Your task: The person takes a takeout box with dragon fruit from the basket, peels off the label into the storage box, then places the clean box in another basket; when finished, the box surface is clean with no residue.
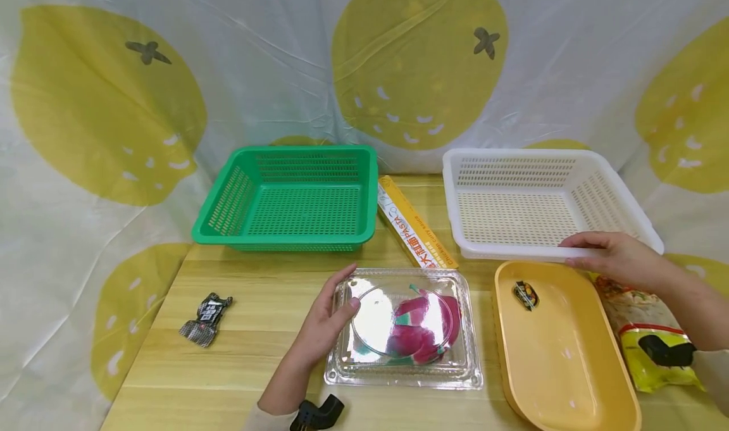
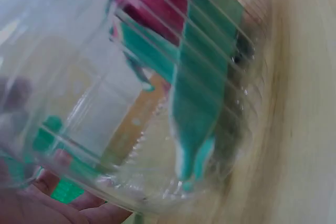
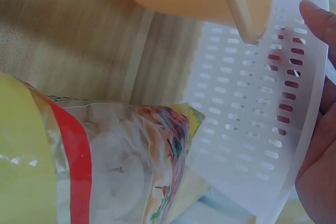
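Note:
A clear plastic clamshell box (image 1: 410,378) lies on the table with pink and green dragon fruit (image 1: 416,330) inside. My left hand (image 1: 319,326) grips its left side, thumb on the lid and fingers along the edge. In the left wrist view, fingertips (image 2: 86,203) show beyond the clear wall. At the right, my right hand (image 1: 621,260) holds the front rim of a white slotted basket (image 1: 512,251), fingers over the inside. The right wrist view shows pink fingers through the slots of the basket wall (image 3: 215,145).
A green basket (image 1: 285,239) stands at back left, beside a pasta box (image 1: 416,225). An orange-yellow tub (image 1: 558,355) with a small dark packet (image 1: 525,295) stands right of the clamshell. A yellow food bag (image 1: 643,339) lies under my right forearm. A black packet (image 1: 206,320) lies left.

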Available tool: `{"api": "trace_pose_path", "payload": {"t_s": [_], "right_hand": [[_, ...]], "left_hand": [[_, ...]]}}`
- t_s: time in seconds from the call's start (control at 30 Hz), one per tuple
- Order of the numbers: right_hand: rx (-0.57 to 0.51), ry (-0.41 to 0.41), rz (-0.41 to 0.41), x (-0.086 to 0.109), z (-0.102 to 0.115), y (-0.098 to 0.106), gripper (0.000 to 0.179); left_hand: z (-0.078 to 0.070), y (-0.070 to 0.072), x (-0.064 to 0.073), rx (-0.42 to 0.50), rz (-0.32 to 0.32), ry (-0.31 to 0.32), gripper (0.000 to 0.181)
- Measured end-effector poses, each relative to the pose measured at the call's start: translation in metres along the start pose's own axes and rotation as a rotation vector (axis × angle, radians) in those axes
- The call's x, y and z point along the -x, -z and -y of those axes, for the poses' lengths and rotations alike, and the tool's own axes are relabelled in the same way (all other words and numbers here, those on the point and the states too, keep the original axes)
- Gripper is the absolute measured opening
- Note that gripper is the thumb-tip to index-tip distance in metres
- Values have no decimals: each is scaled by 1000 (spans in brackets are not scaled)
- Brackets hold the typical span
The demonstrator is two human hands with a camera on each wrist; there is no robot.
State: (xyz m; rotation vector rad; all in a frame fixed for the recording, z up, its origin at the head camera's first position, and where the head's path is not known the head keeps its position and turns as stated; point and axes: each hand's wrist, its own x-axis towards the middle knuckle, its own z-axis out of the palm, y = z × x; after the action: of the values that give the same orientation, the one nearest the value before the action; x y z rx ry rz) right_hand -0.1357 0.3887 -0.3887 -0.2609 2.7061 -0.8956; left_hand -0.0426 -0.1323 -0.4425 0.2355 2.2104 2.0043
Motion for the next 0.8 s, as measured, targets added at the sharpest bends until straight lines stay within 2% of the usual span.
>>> {"api": "trace_pose_path", "payload": {"t_s": [0.2,0.33,0.47,0.63,0.8], "right_hand": [[-5,-30,7,0,0,-1,36],[-7,-25,4,0,1,-3,35],[-4,-10,-1,1,2,-4,33],[-8,-10,8,1,3,-4,34],[-9,-10,15,0,2,-3,33]], "left_hand": [[-8,-2,5,22,-30,28,55],[-16,-3,6,6,-57,22,53],[-26,-1,5,45,-62,8,53],[-43,2,-3,117,-81,1,54],[-68,1,-21,193,-123,16,54]]}}
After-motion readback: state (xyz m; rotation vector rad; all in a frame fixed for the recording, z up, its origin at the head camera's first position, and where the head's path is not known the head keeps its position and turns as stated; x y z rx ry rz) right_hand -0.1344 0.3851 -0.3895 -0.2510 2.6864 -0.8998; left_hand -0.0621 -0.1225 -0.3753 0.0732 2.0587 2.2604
